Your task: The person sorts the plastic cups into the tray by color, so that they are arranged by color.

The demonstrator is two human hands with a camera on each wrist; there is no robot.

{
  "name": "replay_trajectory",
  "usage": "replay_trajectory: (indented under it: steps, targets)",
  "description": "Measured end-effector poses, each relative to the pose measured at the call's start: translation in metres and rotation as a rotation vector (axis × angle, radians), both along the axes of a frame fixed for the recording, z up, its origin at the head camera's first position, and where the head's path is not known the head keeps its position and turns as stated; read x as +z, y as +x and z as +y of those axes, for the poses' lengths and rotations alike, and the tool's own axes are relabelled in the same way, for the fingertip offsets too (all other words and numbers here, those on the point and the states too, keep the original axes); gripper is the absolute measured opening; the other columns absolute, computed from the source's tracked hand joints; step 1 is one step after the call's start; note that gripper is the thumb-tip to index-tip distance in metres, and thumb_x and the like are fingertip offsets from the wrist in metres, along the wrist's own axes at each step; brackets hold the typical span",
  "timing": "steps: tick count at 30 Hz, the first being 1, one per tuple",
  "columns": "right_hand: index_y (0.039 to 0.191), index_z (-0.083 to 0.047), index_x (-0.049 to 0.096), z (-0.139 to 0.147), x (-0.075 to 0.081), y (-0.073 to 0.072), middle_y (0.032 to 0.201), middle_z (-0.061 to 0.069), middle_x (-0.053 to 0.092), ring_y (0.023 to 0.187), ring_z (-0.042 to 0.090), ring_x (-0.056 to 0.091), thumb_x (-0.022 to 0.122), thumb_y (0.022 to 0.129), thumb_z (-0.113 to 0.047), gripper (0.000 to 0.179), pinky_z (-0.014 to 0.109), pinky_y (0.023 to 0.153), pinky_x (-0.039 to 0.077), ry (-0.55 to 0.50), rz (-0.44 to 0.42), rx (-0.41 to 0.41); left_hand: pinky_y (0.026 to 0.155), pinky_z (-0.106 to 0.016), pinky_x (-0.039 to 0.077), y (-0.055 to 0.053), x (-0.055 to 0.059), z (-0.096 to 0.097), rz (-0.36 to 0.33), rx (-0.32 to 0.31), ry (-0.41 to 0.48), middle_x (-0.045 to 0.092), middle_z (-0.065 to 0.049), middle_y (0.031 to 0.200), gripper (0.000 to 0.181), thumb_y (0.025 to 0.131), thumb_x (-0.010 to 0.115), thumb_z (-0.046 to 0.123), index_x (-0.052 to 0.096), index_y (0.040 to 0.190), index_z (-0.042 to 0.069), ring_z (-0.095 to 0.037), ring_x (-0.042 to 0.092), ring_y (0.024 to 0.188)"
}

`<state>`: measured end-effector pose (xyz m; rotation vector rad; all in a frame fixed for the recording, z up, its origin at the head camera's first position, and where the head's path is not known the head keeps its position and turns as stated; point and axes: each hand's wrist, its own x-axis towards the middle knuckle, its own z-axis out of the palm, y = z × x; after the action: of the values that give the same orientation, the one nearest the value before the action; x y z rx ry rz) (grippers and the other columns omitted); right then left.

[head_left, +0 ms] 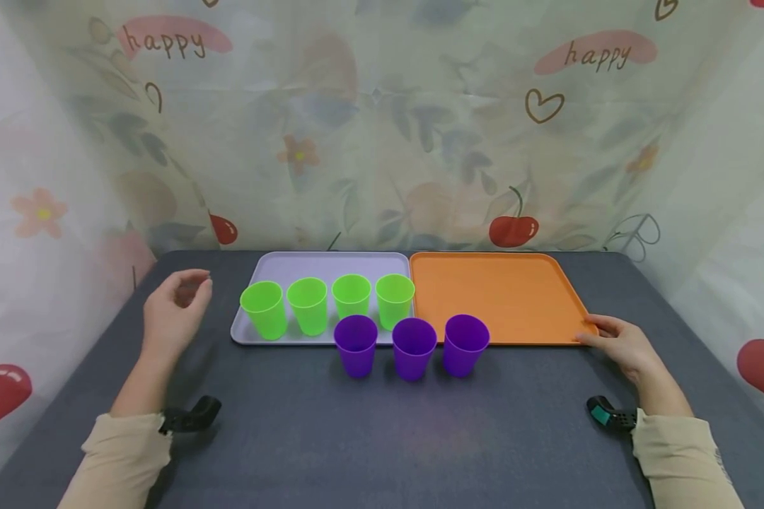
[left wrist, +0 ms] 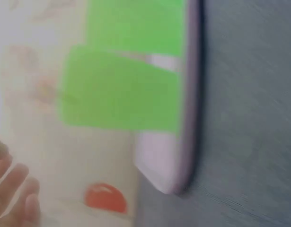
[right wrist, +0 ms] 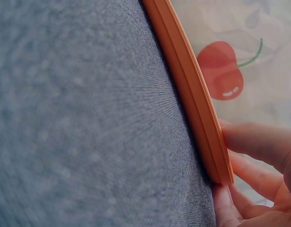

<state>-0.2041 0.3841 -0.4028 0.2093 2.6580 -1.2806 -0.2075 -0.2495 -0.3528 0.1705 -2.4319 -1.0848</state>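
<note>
My right hand (head_left: 624,348) pinches the near right corner of the orange tray (head_left: 496,297). In the right wrist view, its thumb lies at the tray's rim and the fingers are around the corner. Left of the lavender tray (head_left: 331,263), my left hand (head_left: 177,307) hovers with loosely bent fingers and nothing in them. Several green cups (head_left: 308,307) stand upright in a row on the lavender tray; the left wrist view shows the endmost green cup (left wrist: 119,90) blurred. Three purple cups, among them the middle one (head_left: 414,353), stand upright in front of the trays.
Both trays lie side by side at the back of the dark grey table (head_left: 382,438). A printed curtain (head_left: 382,162) hangs behind the table and along its sides. Each wrist wears a black camera band, such as the left band (head_left: 194,416).
</note>
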Motion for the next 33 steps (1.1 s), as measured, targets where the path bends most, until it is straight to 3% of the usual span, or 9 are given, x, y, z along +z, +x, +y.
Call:
replay_trajectory:
  steps: [3,6,8,12,16,20,25,33]
  targets:
    - [0.145,0.005,0.019,-0.001,0.0,0.0,0.149,0.035,0.014,0.135,0.051,0.02,0.057,0.091,-0.037,0.078,0.06,0.106,0.024,0.003,-0.002,-0.004,0.064,-0.009,0.04,0.005,0.013,0.009,0.074,-0.03,0.019,0.063,0.007,0.1,0.029,0.092,0.055,0.03,0.063,0.114,0.011,0.016,0.048,0.075]
    - [0.145,0.006,0.019,-0.001,0.0,0.0,0.149,0.035,0.014,0.135,0.051,0.019,0.057,0.091,-0.038,0.079,0.06,0.106,0.024,0.01,-0.008,-0.007,0.07,-0.008,0.041,0.011,0.023,0.021,0.1,-0.158,-0.02,0.065,0.003,0.102,0.029,0.092,0.056,0.028,0.063,0.114,0.01,0.016,0.049,0.08]
    - [0.145,0.006,0.019,-0.001,0.001,0.0,0.149,0.036,0.013,0.135,0.052,0.019,0.058,0.091,-0.037,0.08,0.06,0.106,0.024,0.001,-0.01,-0.006,0.072,-0.008,0.041,0.014,0.027,0.03,0.104,-0.26,-0.045,0.066,-0.007,0.106,0.027,0.092,0.057,0.024,0.062,0.114,0.008,0.016,0.05,0.081]
    - [0.145,0.007,0.019,-0.001,0.001,-0.001,0.149,0.036,0.013,0.135,0.051,0.019,0.06,0.09,-0.037,0.081,0.06,0.107,0.024,0.006,-0.018,-0.014,0.075,-0.008,0.044,0.019,0.03,0.05,0.064,-0.41,-0.069,0.066,-0.012,0.108,0.026,0.091,0.06,0.019,0.062,0.113,0.006,0.014,0.052,0.084]
    - [0.144,0.007,0.02,-0.001,0.001,-0.002,0.149,0.036,0.012,0.135,0.052,0.018,0.062,0.088,-0.036,0.082,0.06,0.107,0.023,0.006,-0.021,-0.027,0.085,-0.026,0.051,0.02,0.028,0.07,0.009,-0.531,-0.056,0.066,-0.01,0.111,0.028,0.089,0.063,0.018,0.062,0.114,0.006,-0.006,0.061,0.095]
    - [0.144,0.007,0.021,-0.001,0.001,-0.003,0.149,0.036,0.012,0.135,0.052,0.018,0.063,0.087,-0.037,0.084,0.06,0.107,0.023,0.012,-0.021,-0.033,0.089,-0.045,0.049,0.019,0.022,0.089,-0.037,-0.654,-0.026,0.063,-0.012,0.115,0.031,0.087,0.066,0.015,0.061,0.116,0.005,-0.028,0.062,0.102]
    - [0.144,0.007,0.02,-0.002,0.001,-0.003,0.149,0.036,0.013,0.135,0.052,0.018,0.064,0.087,-0.038,0.086,0.06,0.107,0.023,0.009,-0.021,-0.031,0.091,-0.044,0.048,0.017,0.012,0.105,-0.057,-0.746,-0.008,0.06,-0.014,0.121,0.043,0.082,0.071,0.015,0.057,0.121,0.004,-0.029,0.06,0.106]
    - [0.145,0.007,0.02,-0.002,0.001,-0.003,0.149,0.036,0.014,0.136,0.051,0.018,0.065,0.086,-0.039,0.087,0.06,0.107,0.023,0.006,-0.024,-0.036,0.094,-0.047,0.047,0.015,0.001,0.118,-0.088,-0.817,-0.035,0.055,-0.015,0.126,0.059,0.076,0.077,0.022,0.052,0.127,0.007,-0.031,0.056,0.112]
